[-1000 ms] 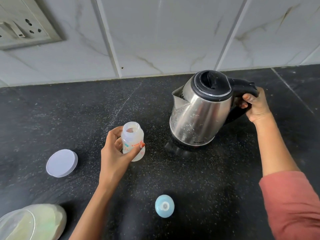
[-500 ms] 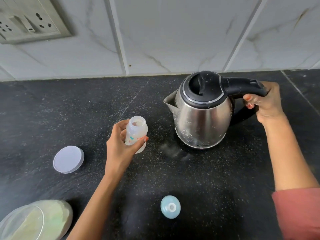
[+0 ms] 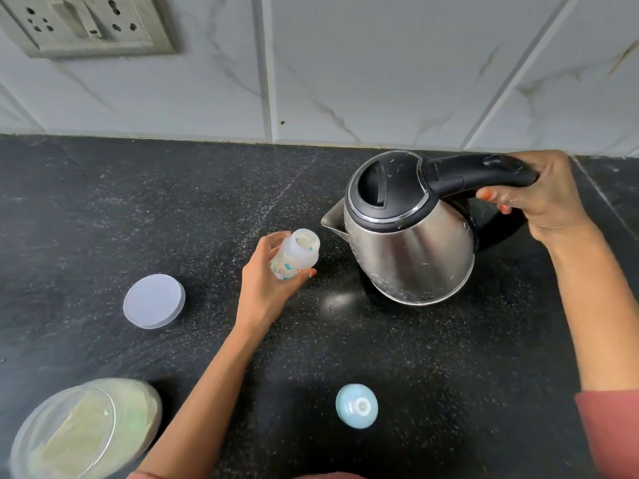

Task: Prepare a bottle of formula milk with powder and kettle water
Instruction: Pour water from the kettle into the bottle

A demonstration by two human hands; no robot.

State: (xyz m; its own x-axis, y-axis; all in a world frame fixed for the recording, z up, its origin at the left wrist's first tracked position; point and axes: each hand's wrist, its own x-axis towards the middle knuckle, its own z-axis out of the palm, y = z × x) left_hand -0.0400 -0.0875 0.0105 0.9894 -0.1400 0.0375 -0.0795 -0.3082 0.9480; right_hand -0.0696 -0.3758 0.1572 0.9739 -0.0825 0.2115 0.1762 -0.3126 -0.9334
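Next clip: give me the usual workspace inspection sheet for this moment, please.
Surface: black speckled countertop.
Job's things: steel kettle, lid shut, spout toward the open bottle; blue teat cap and white lid lie apart on the counter; powder jar at near left.
Clutter: nothing seen.
Hands: left hand holds the bottle tilted; right hand grips the kettle handle.
Cables: nothing seen.
Surroundings: marble-tiled wall, socket panel upper left.
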